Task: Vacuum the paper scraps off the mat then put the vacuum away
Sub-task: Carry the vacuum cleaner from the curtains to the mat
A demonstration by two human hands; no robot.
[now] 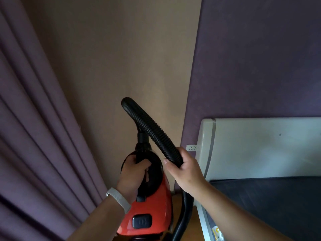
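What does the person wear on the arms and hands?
No sleeves show in the picture. The left hand and the right hand have no gloves or visible rings. Around the left wrist sits a pale grey woven band, like a watch strap.

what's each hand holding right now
left hand: closed, holding the red vacuum at its black top.
right hand: closed, fingers wrapped round the black hose.

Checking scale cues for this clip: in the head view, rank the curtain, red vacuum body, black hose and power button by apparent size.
Largest to smallest:
curtain, filling the left side
red vacuum body
black hose, long but thin, so its place below the body is unsure
power button, clearly smallest
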